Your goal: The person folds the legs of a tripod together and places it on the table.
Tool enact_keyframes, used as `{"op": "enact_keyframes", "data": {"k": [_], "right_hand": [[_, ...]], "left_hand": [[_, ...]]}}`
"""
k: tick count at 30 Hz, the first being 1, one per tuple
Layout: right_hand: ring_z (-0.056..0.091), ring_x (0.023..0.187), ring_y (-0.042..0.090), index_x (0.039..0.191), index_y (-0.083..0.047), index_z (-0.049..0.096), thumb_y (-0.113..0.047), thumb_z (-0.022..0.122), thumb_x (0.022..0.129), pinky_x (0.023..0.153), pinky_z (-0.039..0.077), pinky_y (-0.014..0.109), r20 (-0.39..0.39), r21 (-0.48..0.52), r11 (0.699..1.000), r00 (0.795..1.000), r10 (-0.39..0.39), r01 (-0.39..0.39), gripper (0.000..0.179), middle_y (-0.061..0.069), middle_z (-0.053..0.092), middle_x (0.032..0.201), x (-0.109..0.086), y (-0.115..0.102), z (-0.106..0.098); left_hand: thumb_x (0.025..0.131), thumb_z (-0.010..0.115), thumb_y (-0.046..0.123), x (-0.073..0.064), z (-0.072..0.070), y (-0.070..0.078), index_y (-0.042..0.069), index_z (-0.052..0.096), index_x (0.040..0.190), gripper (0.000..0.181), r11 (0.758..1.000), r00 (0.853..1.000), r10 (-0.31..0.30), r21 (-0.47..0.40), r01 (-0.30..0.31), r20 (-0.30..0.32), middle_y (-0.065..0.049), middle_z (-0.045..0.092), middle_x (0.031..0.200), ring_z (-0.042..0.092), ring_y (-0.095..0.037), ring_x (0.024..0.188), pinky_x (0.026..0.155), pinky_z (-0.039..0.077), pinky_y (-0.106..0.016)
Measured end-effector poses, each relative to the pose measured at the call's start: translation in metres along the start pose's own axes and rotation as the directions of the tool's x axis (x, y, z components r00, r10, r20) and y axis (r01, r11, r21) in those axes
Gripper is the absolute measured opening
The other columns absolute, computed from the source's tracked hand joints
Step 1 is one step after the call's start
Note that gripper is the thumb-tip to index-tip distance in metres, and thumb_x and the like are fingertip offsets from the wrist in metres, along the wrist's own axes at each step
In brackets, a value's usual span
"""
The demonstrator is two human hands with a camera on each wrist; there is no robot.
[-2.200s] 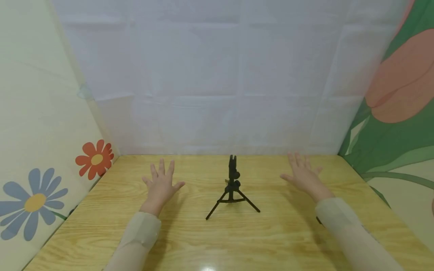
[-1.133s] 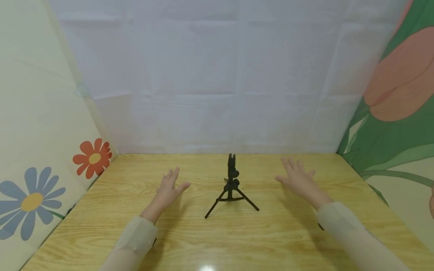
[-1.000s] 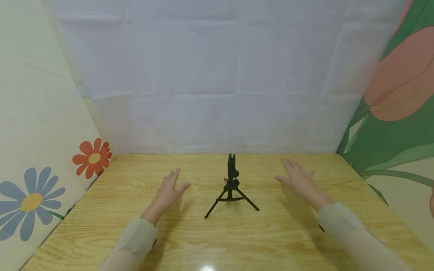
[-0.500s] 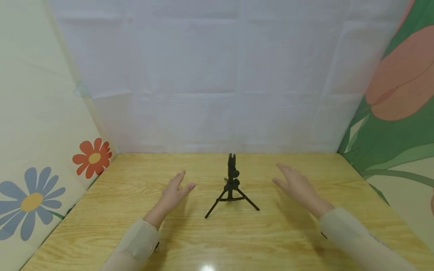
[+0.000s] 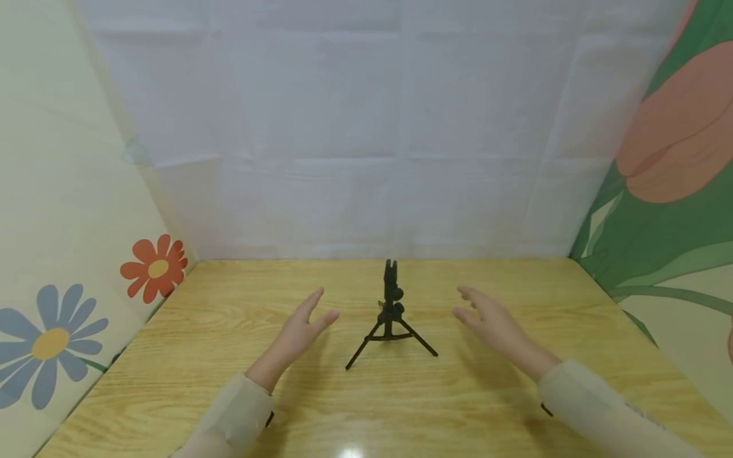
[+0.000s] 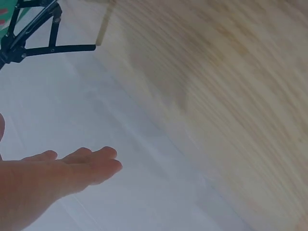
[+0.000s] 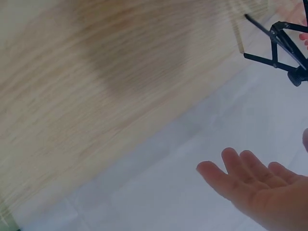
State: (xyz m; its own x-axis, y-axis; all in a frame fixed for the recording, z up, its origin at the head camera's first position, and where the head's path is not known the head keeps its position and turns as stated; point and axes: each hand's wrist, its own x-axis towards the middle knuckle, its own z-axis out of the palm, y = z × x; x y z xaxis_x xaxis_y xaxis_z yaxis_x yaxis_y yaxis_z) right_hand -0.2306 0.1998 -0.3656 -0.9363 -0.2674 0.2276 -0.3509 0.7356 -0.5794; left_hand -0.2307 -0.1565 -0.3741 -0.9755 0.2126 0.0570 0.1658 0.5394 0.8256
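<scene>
Fingers (image 6: 98,172) on the left hand (image 5: 294,335) are pretty much straight, with the thumb spread away from the rest, and they've got hold of nothing. Similar deal on the right hand (image 5: 497,324): fingers loose, maybe a bit bent, thumb apart, nothing in them either. Both hands are up in the air over the counter (image 5: 366,401), one on each side of a little black tripod (image 5: 390,310), near it but not touching. The tripod stands upright around the middle, toward the far side, legs splayed, two round knobs poking out to the right and a forked tip on top. Light-coloured sleeves, left one (image 5: 233,407) and right one (image 5: 584,391), come in from the near side. The counter's yellowish wood grain, with a bright glare spot at the near edge. Behind it hangs a creased white sheet (image 5: 321,114); the left wall has a red flower (image 5: 153,268) and a blue flower (image 5: 50,343), the right wall a big pink tulip (image 5: 678,133) on green.
</scene>
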Motion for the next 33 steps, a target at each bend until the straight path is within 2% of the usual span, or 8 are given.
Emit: {"op": "enact_keyframes", "data": {"k": [5, 11, 18, 27, 33], "right_hand": [[0.052, 0.115, 0.049, 0.139, 0.009, 0.042, -0.024, 0.056, 0.100, 0.090, 0.047, 0.057, -0.011, 0.020, 0.999, 0.999, -0.032, 0.032, 0.053, 0.031, 0.052, 0.130, -0.005, -0.005, 0.003], [0.056, 0.111, 0.044, 0.136, 0.009, 0.046, -0.020, 0.057, 0.100, 0.087, 0.050, 0.053, -0.032, 0.077, 0.996, 0.999, -0.032, 0.034, 0.048, 0.029, 0.055, 0.128, -0.008, -0.008, 0.009], [0.061, 0.103, 0.039, 0.131, 0.009, 0.050, -0.014, 0.060, 0.097, 0.082, 0.054, 0.048, -0.074, 0.128, 0.991, 0.996, -0.040, 0.049, 0.042, 0.028, 0.059, 0.121, -0.011, -0.009, 0.017], [0.062, 0.100, 0.037, 0.127, 0.011, 0.054, -0.009, 0.063, 0.095, 0.082, 0.053, 0.049, -0.085, 0.159, 0.985, 0.995, -0.060, 0.073, 0.038, 0.026, 0.063, 0.115, -0.015, -0.013, 0.026], [0.062, 0.100, 0.034, 0.126, 0.009, 0.055, -0.007, 0.064, 0.094, 0.083, 0.053, 0.048, -0.097, 0.201, 0.978, 0.995, -0.039, 0.058, 0.037, 0.023, 0.064, 0.114, -0.017, -0.017, 0.031]], "left_hand": [[0.101, 0.053, 0.035, -0.002, 0.004, 0.003, 0.001, 0.018, 0.154, 0.071, 0.999, 1.000, -0.004, -0.036, 0.004, -0.005, -0.024, 0.017, 0.157, 0.016, -0.047, 0.141, 0.109, 0.020, -0.063], [0.101, 0.053, 0.036, -0.004, 0.008, 0.007, 0.004, 0.020, 0.154, 0.070, 0.995, 1.000, -0.004, -0.095, 0.004, 0.001, -0.022, 0.019, 0.157, 0.023, -0.049, 0.138, 0.104, 0.029, -0.065], [0.101, 0.055, 0.032, -0.001, 0.012, 0.013, 0.005, 0.021, 0.154, 0.069, 0.987, 0.999, 0.029, -0.157, -0.027, 0.012, -0.019, 0.019, 0.158, 0.024, -0.047, 0.139, 0.105, 0.030, -0.062], [0.101, 0.054, 0.034, -0.004, 0.017, 0.019, 0.005, 0.021, 0.154, 0.069, 0.988, 0.999, 0.040, -0.152, -0.038, 0.008, -0.019, 0.020, 0.157, 0.025, -0.047, 0.139, 0.105, 0.031, -0.062], [0.101, 0.054, 0.032, -0.002, 0.020, 0.026, 0.005, 0.023, 0.154, 0.067, 0.985, 0.999, 0.053, -0.162, -0.051, 0.007, -0.020, 0.024, 0.156, 0.027, -0.047, 0.138, 0.105, 0.031, -0.061]]}}
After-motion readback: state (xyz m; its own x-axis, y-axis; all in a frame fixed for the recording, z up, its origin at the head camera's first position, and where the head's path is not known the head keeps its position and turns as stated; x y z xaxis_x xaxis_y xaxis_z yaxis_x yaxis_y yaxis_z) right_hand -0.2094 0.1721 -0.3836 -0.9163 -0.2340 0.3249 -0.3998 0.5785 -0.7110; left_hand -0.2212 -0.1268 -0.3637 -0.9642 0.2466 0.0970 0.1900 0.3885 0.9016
